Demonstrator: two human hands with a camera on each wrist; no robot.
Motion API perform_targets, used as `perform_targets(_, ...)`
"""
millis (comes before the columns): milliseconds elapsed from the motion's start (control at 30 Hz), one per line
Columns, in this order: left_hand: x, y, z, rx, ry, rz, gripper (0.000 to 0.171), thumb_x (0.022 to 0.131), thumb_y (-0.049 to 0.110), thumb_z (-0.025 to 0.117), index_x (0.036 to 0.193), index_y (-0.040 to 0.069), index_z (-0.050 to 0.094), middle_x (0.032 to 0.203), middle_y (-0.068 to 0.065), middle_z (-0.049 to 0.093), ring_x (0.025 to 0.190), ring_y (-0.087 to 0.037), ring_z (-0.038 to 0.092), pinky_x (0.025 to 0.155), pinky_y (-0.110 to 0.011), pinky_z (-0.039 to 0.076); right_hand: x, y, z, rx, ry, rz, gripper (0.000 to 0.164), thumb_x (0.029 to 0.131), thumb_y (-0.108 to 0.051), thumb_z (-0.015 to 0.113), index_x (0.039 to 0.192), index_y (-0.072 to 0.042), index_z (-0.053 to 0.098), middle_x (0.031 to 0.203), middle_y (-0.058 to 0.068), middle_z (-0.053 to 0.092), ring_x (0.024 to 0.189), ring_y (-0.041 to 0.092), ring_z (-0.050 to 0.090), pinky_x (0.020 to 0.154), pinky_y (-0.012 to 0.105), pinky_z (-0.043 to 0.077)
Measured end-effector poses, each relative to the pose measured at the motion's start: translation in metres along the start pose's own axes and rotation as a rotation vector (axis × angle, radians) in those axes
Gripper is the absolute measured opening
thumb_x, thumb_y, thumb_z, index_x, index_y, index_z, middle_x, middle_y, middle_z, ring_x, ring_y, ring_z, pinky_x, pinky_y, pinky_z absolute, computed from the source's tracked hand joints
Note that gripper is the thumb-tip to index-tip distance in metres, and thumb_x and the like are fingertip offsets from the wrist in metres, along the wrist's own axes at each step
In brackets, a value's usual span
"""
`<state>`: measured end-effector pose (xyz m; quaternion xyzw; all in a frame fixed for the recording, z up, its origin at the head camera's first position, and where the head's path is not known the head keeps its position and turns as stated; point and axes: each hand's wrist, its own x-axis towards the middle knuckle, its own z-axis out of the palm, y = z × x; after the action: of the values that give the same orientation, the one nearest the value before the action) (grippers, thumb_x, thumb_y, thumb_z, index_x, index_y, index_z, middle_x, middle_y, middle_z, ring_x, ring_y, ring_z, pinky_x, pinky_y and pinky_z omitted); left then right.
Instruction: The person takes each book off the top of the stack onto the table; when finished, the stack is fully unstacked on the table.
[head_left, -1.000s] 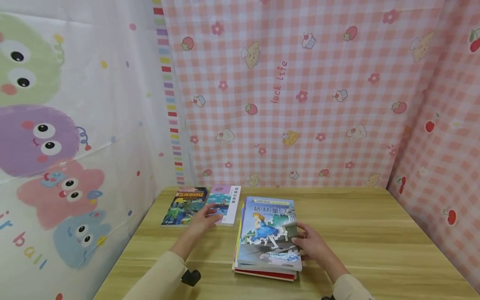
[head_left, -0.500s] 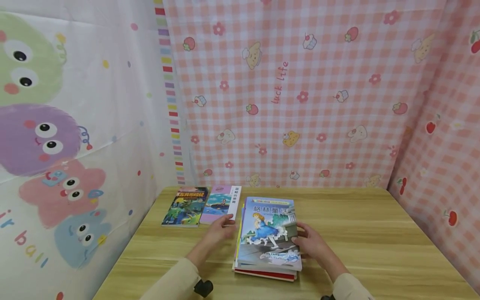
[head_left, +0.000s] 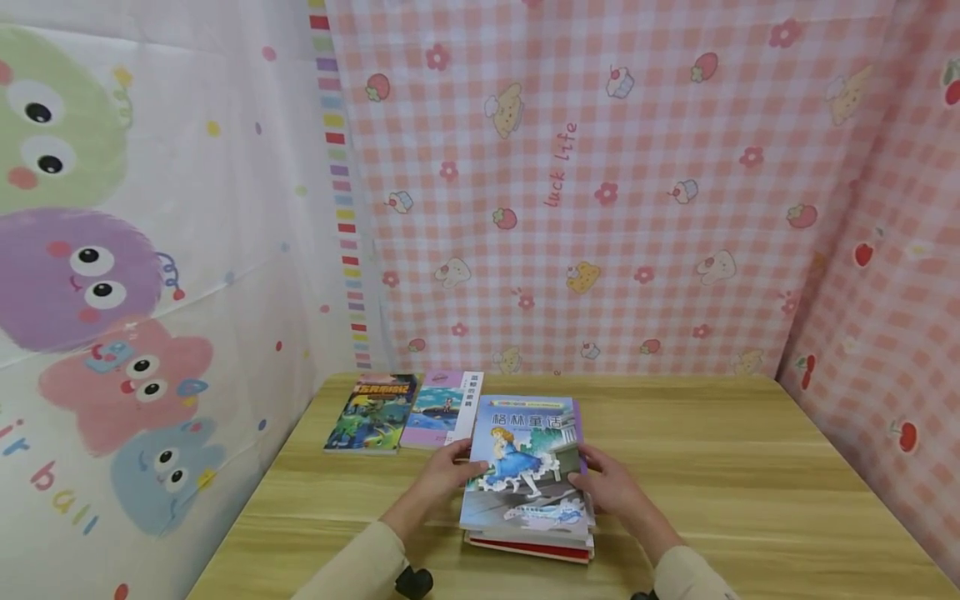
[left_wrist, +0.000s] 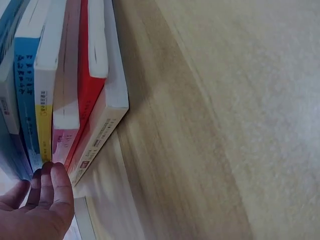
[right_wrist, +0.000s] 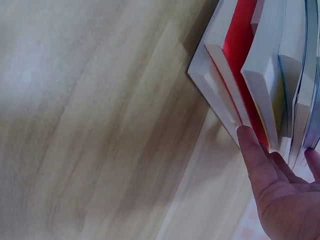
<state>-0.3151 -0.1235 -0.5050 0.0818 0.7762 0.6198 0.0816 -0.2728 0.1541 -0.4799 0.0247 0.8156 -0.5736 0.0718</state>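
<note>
A stack of several books (head_left: 525,483) lies on the table between my hands. The top one, a storybook (head_left: 517,500), shows a girl in a blue dress. From the left, my left hand (head_left: 442,479) touches the stack, fingertips at the spines and thumb overlapping the top cover's edge. Opposite, my right hand (head_left: 613,487) rests its fingers against the page edges, thumb by the upper books. Straight fingers show on both hands in the wrist views. A yellow-and-white spine (left_wrist: 44,105) and a red book (right_wrist: 240,55) sit lower in the uneven stack.
Two more books lie flat at the back left of the wooden table (head_left: 720,467): a dark green comic-style book (head_left: 371,414) and a lilac-and-white book (head_left: 438,408). A pink checked cloth (head_left: 562,208) hangs behind, with a white cartoon cloth (head_left: 247,250) at left.
My left hand has come from the lilac-and-white book rightward to the stack's left side. The top storybook has shifted left over the lower books, and my right hand has moved slightly left with it.
</note>
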Motion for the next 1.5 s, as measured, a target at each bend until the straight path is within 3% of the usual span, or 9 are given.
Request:
perform_targets(133, 0.001, 0.001, -0.002, -0.016, -0.001, -0.01, 0.064, 0.091, 0.01, 0.072, 0.14, -0.016, 0.042, 0.115, -0.018, 0.062, 0.098, -0.022, 0.06, 0.078, -0.034, 0.054, 0.0, 0.001, 0.001, 0.027, -0.008, -0.001, 0.061, 0.096, -0.01, 0.062, 0.151, -0.001, 0.037, 0.147, 0.034, 0.037, 0.109, 0.04, 0.061, 0.074, 0.046, 0.058)
perform_targets(367, 0.001, 0.003, -0.004, -0.052, -0.024, -0.011, 0.058, 0.09, 0.006, 0.071, 0.138, -0.016, 0.045, 0.103, -0.012, 0.065, 0.085, -0.015, 0.06, 0.072, -0.029, 0.053, 0.0, 0.004, -0.002, 0.016, 0.0, -0.002, 0.052, 0.103, -0.014, 0.05, 0.152, -0.002, 0.036, 0.146, 0.035, 0.038, 0.12, 0.047, 0.053, 0.077, 0.047, 0.057)
perform_targets(600, -0.007, 0.001, -0.022, -0.04, -0.012, -0.088, 0.066, 0.091, 0.009, 0.071, 0.144, -0.013, 0.038, 0.119, -0.019, 0.059, 0.097, -0.021, 0.061, 0.081, -0.037, 0.054, 0.003, 0.009, -0.003, -0.047, -0.01, -0.012, 0.06, 0.097, -0.009, 0.059, 0.153, -0.005, 0.036, 0.142, 0.032, 0.045, 0.11, 0.036, 0.059, 0.071, 0.043, 0.055)
perform_targets(800, -0.01, 0.001, -0.032, -0.103, -0.105, -0.152, 0.074, 0.092, 0.012, 0.07, 0.151, -0.007, 0.029, 0.12, -0.02, 0.057, 0.094, -0.027, 0.065, 0.08, -0.042, 0.055, 0.005, 0.009, -0.003, -0.071, -0.006, 0.013, 0.067, 0.095, -0.013, 0.064, 0.155, -0.009, 0.033, 0.144, 0.031, 0.044, 0.106, 0.035, 0.058, 0.066, 0.039, 0.053)
perform_targets(1033, -0.005, 0.0, -0.038, -0.167, -0.185, -0.164, 0.081, 0.093, 0.01, 0.068, 0.155, -0.004, 0.018, 0.139, -0.026, 0.049, 0.106, -0.03, 0.064, 0.087, -0.048, 0.054, 0.006, 0.009, -0.002, -0.011, -0.029, 0.025, 0.068, 0.095, -0.006, 0.063, 0.156, -0.009, 0.032, 0.145, 0.032, 0.042, 0.098, 0.031, 0.062, 0.066, 0.043, 0.056)
perform_targets(1233, -0.002, 0.002, -0.039, -0.186, -0.202, -0.158, 0.079, 0.094, 0.007, 0.067, 0.157, 0.003, 0.019, 0.135, -0.018, 0.055, 0.095, -0.025, 0.067, 0.079, -0.043, 0.056, 0.006, 0.01, -0.003, 0.015, -0.046, 0.034, 0.068, 0.096, -0.006, 0.062, 0.156, -0.009, 0.031, 0.147, 0.032, 0.039, 0.103, 0.035, 0.061, 0.068, 0.048, 0.056)
perform_targets(1500, -0.004, 0.005, -0.039, -0.239, -0.201, -0.12, 0.077, 0.094, 0.002, 0.062, 0.157, 0.006, 0.019, 0.134, -0.018, 0.056, 0.095, -0.024, 0.066, 0.081, -0.044, 0.055, 0.004, 0.008, -0.004, 0.021, -0.05, 0.044, 0.069, 0.096, -0.008, 0.063, 0.156, -0.01, 0.03, 0.148, 0.032, 0.038, 0.102, 0.034, 0.061, 0.068, 0.049, 0.057)
